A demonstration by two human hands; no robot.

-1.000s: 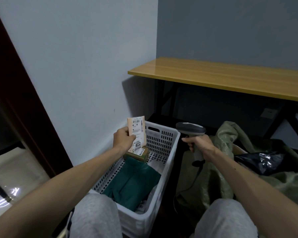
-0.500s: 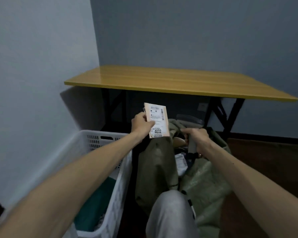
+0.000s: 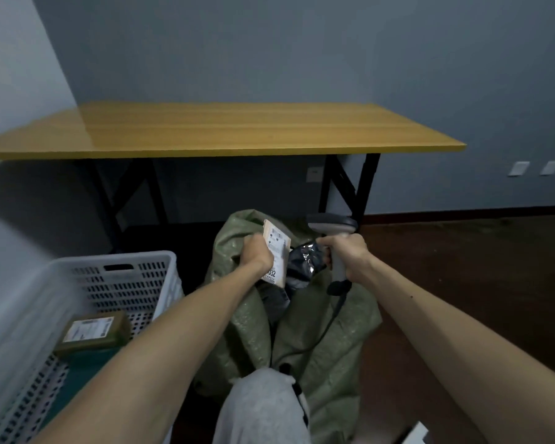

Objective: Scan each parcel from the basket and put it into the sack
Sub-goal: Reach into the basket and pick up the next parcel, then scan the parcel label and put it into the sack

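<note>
Parcel [image 3: 277, 251] position: gripped along one long edge in the left hand [image 3: 257, 256], label side up and tilted, directly over the open mouth of the sack [image 3: 321, 347]. Held there, by judgement, ready for release into the sack (scan status not confirmable from this view). Right hand [image 3: 346, 254]: clenched round the handle of the scanner [image 3: 332, 224], just right of the parcel, level with the left hand. Kept to that side, presumably, to leave the sack mouth free. Cable [image 3: 330, 322] trailing from under the right hand down across the sack.

Between and just below both hands: glossy black bag [image 3: 303, 256] lying in the sack mouth, close against the parcel's lower edge. Treat as the main obstruction in the drop path. Left of and nearer than the left hand: white basket [image 3: 116, 261], holding an olive box [image 3: 92, 333] not yet taken out. Beyond both hands: wooden table [image 3: 221, 129], well apart. Nearer than both hands: grey-clad knee [image 3: 263, 408] against the sack.
</note>
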